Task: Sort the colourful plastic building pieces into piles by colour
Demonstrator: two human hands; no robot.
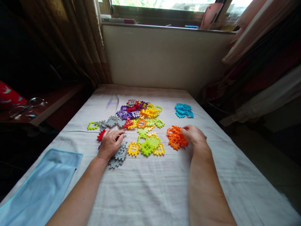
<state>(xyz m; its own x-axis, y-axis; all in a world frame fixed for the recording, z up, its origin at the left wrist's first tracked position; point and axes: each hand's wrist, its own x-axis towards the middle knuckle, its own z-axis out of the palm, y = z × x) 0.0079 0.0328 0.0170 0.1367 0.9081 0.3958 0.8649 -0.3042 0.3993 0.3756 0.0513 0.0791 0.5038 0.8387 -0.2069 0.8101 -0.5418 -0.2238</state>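
Note:
My left hand (110, 145) rests low over the left part of a mixed pile, fingers reaching right with a gap between thumb and forefinger. Grey interlocking plastic tiles (120, 152) lie beside and below it, and a red tile (101, 135) shows at its far side. At the right, my right hand (195, 135) is closed at the edge of a heap of orange interlocking tiles (176, 138), its fingertips on an orange tile and partly hidden. Yellow tiles (134, 148) and lime green tiles (147, 147) lie between the hands.
A separate heap of blue tiles (183, 110) lies behind the orange one. Purple tiles (121, 113) and others form the back of the mixed pile. A light blue cloth (44, 182) covers the bed's left front. Beyond the white sheet (150, 191) stands a wall under a window.

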